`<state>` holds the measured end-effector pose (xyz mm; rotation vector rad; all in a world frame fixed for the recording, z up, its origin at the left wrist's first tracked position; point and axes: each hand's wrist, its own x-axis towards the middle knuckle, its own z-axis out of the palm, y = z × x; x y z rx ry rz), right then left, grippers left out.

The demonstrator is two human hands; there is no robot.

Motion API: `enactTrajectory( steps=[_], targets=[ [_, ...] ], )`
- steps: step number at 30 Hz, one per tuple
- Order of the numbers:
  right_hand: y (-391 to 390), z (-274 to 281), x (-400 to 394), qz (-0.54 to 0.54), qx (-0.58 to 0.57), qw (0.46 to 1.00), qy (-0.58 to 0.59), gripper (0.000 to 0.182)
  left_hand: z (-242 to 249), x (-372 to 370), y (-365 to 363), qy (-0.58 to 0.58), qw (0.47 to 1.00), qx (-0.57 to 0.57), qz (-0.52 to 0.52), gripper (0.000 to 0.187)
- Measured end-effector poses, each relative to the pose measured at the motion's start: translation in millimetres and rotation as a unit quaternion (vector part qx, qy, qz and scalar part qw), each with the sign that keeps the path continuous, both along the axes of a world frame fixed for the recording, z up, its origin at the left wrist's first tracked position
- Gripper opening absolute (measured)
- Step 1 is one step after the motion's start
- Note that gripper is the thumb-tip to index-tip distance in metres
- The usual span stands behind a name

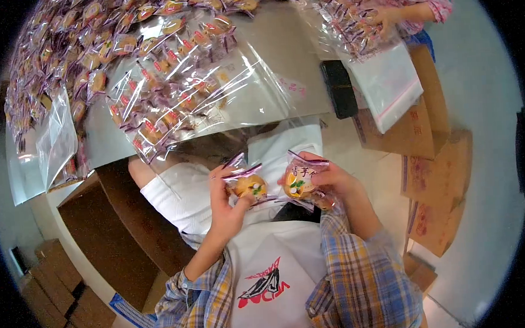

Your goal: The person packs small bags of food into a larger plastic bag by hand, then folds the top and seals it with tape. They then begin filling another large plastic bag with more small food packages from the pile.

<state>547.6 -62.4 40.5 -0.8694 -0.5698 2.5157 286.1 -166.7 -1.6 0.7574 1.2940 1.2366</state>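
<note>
My left hand [224,207] grips a small wrapped pastry packet [247,182] with a purple-edged clear wrapper. My right hand [331,179] holds a second wrapped pastry packet [298,181] and more packets beneath it. Both hands are in front of my chest, above my lap, close together. On the table edge in front of me lies a large clear plastic bag [179,92] partly filled with the same packets.
A big heap of packets [67,49] covers the table's left and far side. Another person's hand [384,18] works at a second clear bag at the top right. A black device [338,87] lies on the table. Cardboard boxes [437,187] stand right and lower left.
</note>
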Motion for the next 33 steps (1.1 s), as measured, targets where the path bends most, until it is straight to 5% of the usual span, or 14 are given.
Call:
enactTrajectory(
  steps=[2,3,6,10,11,14,17,20,23,26,29,32,33],
  targets=[
    [-6.4,-4.2,-5.9,-0.022,0.053,0.995,-0.083,0.058,8.4,6.9,5.8,-0.052,0.998,-0.041,-0.007,0.054],
    [1.0,10.0,-8.7,0.063,0.069,0.985,-0.143,0.057,9.2,10.2,8.1,-0.016,0.999,-0.039,-0.02,0.055],
    [-2.4,7.4,-25.3,0.072,0.154,0.978,-0.124,0.058,4.0,21.3,10.9,-0.037,0.999,0.003,0.004,0.057],
    [-4.3,15.3,-36.2,0.096,0.228,0.958,-0.148,0.049,-22.6,12.4,4.0,-0.212,0.976,-0.06,-0.006,0.06],
    [-1.1,20.0,-37.3,0.129,0.247,0.951,-0.132,0.049,-10.8,12.2,5.9,-0.274,0.957,-0.092,0.01,0.047],
    [6.4,32.4,-40.3,0.215,0.229,0.937,-0.153,0.051,-4.7,17.3,4.3,-0.141,0.982,-0.128,0.002,0.032],
    [9.1,38.3,-46.8,0.225,0.313,0.905,-0.182,0.05,-4.4,9.2,11.4,0.113,0.992,-0.025,-0.041,0.027],
    [7.4,24.9,-50.0,0.178,0.486,0.829,-0.213,0.049,-6.6,14.2,13.0,0.092,0.996,-0.023,-0.005,0.025],
    [3.6,24.6,-52.0,0.166,0.422,0.859,-0.236,0.05,-26.8,12.0,5.3,-0.116,0.991,-0.065,-0.005,0.029],
    [-2.5,17.9,-51.7,0.17,0.272,0.91,-0.262,0.051,-13.4,15.7,2.2,-0.169,0.983,-0.058,-0.036,0.049],
    [-14.7,-7.8,-55.1,0.187,0.274,0.916,-0.227,0.052,-9.4,6.7,-4.2,0.052,0.99,-0.022,-0.132,0.077],
    [-17.3,-5.4,-71.2,0.19,0.357,0.898,-0.175,0.058,-21.1,-2.9,-14.1,0.036,0.993,-0.01,-0.114,0.077],
    [-19.2,-6.2,-73.1,0.205,0.32,0.906,-0.188,0.062,-18.1,-3.4,-17.1,-0.064,0.992,-0.059,-0.09,0.079]
  ],
)
